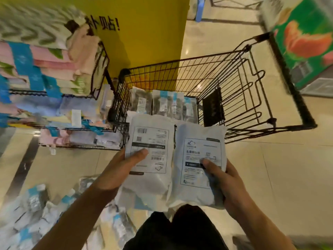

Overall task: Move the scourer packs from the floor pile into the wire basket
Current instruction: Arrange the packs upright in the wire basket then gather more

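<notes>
Grip, left: the left hand [124, 166] clasps a white scourer pack [149, 152] from its left edge, thumb lying across the printed label.
Grip, right: the right hand [224, 179] clasps a second white pack [195, 165] from its right edge, thumb pressed on the label.
Held packs: side by side, inner edges touching or nearly so, label faces up, raised just before the near rim of the wire basket [252, 98].
Basket contents: several packs [165, 105] standing in a row along the near left part of the basket floor; the right part shows bare wire.
Floor pile: blurred packs with blue bands [41, 210] on the tiled floor [279, 168] at lower left.
Surroundings: wire shelves of folded textiles [41, 69] at left; a yellow sign panel [147, 33] behind the basket's far left corner.
</notes>
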